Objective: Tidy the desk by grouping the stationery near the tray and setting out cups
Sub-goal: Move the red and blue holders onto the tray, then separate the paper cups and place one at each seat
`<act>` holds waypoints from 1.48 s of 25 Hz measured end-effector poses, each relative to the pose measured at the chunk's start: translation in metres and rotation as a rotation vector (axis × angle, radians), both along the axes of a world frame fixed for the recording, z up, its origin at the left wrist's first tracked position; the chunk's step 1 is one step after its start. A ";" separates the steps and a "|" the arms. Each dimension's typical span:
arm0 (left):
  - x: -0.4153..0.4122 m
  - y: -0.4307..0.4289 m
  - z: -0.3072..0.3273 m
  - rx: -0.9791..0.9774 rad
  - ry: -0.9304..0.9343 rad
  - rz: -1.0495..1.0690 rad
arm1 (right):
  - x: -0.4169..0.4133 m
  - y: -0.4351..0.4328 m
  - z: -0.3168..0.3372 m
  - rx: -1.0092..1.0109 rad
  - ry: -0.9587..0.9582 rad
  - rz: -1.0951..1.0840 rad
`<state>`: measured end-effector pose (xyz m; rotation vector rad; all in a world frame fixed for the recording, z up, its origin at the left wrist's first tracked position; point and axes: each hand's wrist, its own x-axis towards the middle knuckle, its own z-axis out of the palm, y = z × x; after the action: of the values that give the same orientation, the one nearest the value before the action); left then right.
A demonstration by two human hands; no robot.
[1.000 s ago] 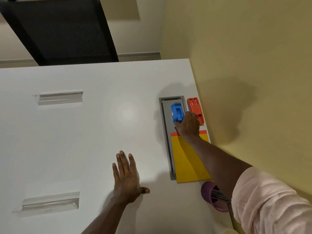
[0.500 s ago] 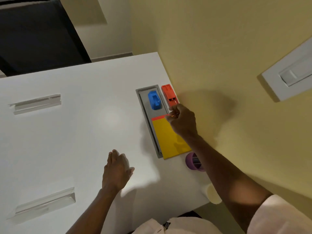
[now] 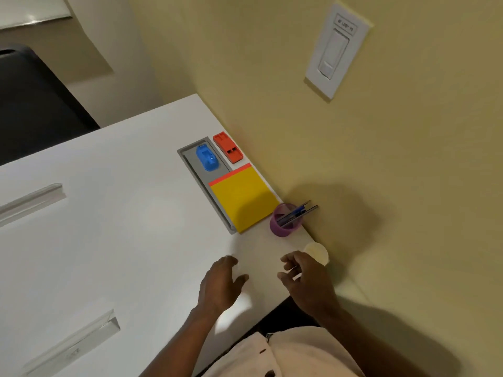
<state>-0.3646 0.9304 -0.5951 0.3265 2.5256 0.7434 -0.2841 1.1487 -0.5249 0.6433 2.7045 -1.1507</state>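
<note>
Our right hand (image 3: 306, 278) hovers with fingers loosely curled and holding nothing, its knuckles just beside the pale cup (image 3: 317, 253) at the desk's near right corner; whether a fingertip touches the cup we cannot tell. Our left hand (image 3: 221, 284) rests on the white desk (image 3: 109, 240) close by, fingers relaxed and empty too. The cup looks like thin paper or plastic, so we judge it light, easy to tip and easy to crush; we would take it round the side wall below the rim with thumb and two fingers, gently, since it sits close to the desk edge. Just beyond it stands the purple cup (image 3: 284, 223) with pens (image 3: 298, 212) leaning out, top-heavy to our eye. Farther on, the yellow pad (image 3: 242, 198) overlaps the grey tray (image 3: 190, 156), the blue stapler (image 3: 207, 158) lies in the tray, and the red stapler (image 3: 228, 148) lies just beside it against the wall.
</note>
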 end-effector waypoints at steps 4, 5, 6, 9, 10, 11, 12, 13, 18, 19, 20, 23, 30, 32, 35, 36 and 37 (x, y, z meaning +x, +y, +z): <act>0.011 0.038 0.008 0.016 0.003 -0.113 | 0.043 0.030 -0.008 0.003 -0.012 -0.166; 0.013 0.048 0.009 0.018 -0.002 -0.130 | 0.050 0.037 -0.010 0.013 -0.006 -0.208; 0.015 0.058 0.010 0.020 -0.007 -0.149 | 0.056 0.043 -0.013 0.024 0.001 -0.247; 0.022 0.090 0.007 0.019 -0.035 -0.206 | 0.070 0.068 -0.026 0.046 0.007 -0.327; 0.024 0.101 0.005 0.019 -0.052 -0.210 | 0.074 0.077 -0.031 0.057 0.000 -0.325; 0.026 0.111 0.004 0.019 -0.071 -0.208 | 0.077 0.086 -0.035 0.068 -0.011 -0.313; 0.028 0.122 0.002 0.016 -0.088 -0.196 | 0.080 0.095 -0.040 0.077 -0.027 -0.294; 0.030 0.132 0.001 0.010 -0.100 -0.179 | 0.082 0.103 -0.044 0.083 -0.044 -0.270; 0.033 0.168 -0.006 -0.003 -0.115 -0.085 | 0.073 0.124 -0.062 0.024 -0.095 -0.136; 0.033 0.171 -0.007 -0.007 -0.120 -0.069 | 0.069 0.127 -0.064 0.034 -0.096 -0.106; 0.033 0.174 -0.008 -0.012 -0.126 -0.061 | 0.066 0.128 -0.065 0.038 -0.092 -0.076; 0.037 0.181 -0.012 -0.014 -0.149 -0.062 | 0.052 0.127 -0.067 0.018 -0.087 -0.048; 0.036 0.189 -0.018 0.115 -0.157 -0.076 | 0.032 0.129 -0.080 -0.012 -0.035 0.049; 0.041 0.186 -0.018 0.144 -0.156 -0.064 | 0.030 0.129 -0.079 -0.015 -0.013 0.054; 0.046 0.179 -0.013 0.218 -0.111 -0.042 | 0.028 0.124 -0.067 -0.055 0.016 0.042; 0.050 0.173 -0.007 0.237 -0.092 -0.024 | 0.029 0.120 -0.060 -0.072 0.026 0.041; 0.053 0.165 0.002 0.252 -0.069 -0.011 | 0.029 0.114 -0.052 -0.085 0.036 0.047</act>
<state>-0.3116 1.0953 -0.5926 0.3914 2.3662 1.0534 -0.2547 1.2625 -0.5764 0.5494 2.6676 -1.2703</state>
